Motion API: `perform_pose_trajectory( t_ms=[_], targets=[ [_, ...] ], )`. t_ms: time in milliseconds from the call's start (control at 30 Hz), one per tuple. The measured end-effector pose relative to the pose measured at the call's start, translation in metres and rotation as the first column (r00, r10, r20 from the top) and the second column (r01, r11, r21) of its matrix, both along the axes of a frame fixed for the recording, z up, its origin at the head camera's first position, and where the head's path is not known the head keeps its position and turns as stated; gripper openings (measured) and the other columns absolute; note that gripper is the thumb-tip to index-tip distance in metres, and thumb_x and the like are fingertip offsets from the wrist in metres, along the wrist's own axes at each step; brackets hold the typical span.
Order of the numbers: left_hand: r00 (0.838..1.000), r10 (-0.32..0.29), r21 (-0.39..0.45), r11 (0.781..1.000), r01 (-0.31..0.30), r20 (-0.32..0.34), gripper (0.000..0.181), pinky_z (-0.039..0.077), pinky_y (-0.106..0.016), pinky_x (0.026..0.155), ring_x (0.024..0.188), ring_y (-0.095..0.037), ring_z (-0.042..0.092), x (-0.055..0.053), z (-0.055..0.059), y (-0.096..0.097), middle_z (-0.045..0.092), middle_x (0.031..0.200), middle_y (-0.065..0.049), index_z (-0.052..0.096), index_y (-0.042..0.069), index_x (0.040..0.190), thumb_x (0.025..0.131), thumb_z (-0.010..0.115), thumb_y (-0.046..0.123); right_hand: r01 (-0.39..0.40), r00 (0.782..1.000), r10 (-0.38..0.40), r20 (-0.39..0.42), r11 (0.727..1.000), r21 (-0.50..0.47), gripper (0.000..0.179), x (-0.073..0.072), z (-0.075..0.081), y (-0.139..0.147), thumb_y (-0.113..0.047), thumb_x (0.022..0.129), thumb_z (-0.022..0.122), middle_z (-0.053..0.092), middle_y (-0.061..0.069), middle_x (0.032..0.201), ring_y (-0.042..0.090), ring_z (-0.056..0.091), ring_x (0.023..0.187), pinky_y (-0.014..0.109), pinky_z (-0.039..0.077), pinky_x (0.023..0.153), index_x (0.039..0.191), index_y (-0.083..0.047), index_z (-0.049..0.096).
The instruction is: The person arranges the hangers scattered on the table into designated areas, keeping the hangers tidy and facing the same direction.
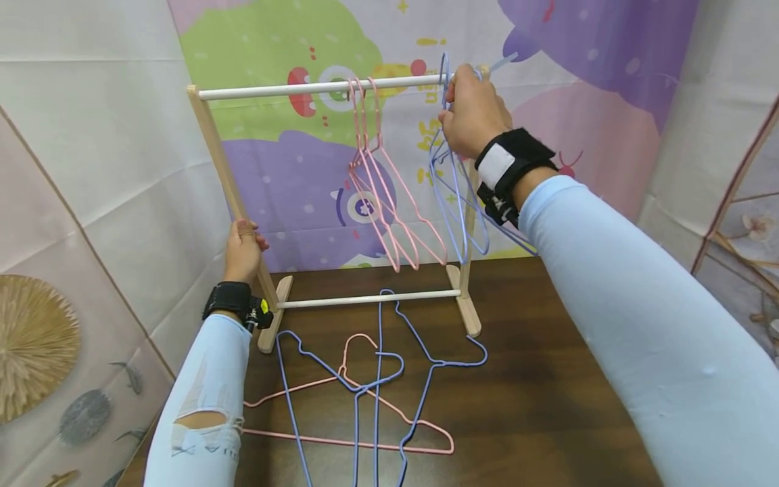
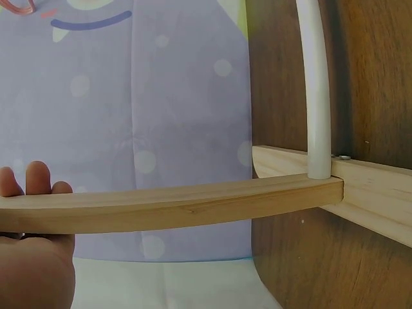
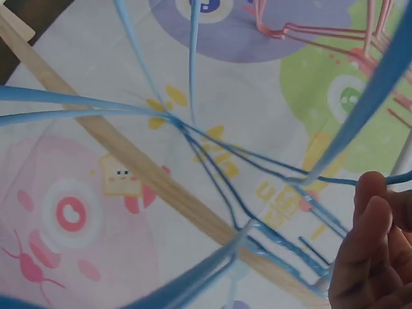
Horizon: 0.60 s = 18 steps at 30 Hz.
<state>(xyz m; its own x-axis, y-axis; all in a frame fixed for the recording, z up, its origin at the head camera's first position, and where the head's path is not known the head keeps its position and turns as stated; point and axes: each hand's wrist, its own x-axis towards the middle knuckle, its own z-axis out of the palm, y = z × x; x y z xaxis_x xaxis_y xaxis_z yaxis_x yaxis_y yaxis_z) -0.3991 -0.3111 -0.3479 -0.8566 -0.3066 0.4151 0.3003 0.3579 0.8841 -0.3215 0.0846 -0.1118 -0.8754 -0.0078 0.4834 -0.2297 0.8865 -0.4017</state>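
Note:
My left hand (image 1: 243,250) grips the left wooden post (image 1: 214,145) of a small clothes rack; in the left wrist view its fingers (image 2: 38,177) wrap over the post. High at the rack's right end, my right hand (image 1: 477,111) pinches a blue hanger (image 3: 335,181) near its hook, by the white top rail (image 1: 274,90). Other blue hangers (image 1: 458,203) hang close together just below this hand, which hides part of their hooks. Three pink hangers (image 1: 380,182) hang from the rail left of them.
On the brown table (image 1: 548,379), two blue hangers (image 1: 431,365) and a pink hanger (image 1: 341,442) lie overlapping in front of the rack. A white lower bar (image 1: 365,299) joins its wooden feet (image 1: 464,304). Behind stands a cartoon-printed cloth (image 1: 286,40).

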Motion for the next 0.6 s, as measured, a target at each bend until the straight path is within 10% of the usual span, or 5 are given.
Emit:
perform_pose_trajectory(
  t_ms=[600],
  targets=[
    [1.000, -0.012, -0.020, 1.000, 0.012, -0.013, 0.062, 0.049, -0.028, 0.088, 0.079, -0.008, 0.057, 0.001, 0.000, -0.002, 0.049, 0.091, -0.005, 0.044, -0.001, 0.125, 0.107, 0.016, 0.051, 0.041, 0.999, -0.041, -0.013, 0.999, 0.000, 0.025, -0.010, 0.012, -0.009, -0.027, 0.107, 0.053, 0.062, 0.007, 0.119, 0.028, 0.059, 0.104, 0.042, 0.046, 0.085, 0.126, -0.013, 0.049]
  ],
)
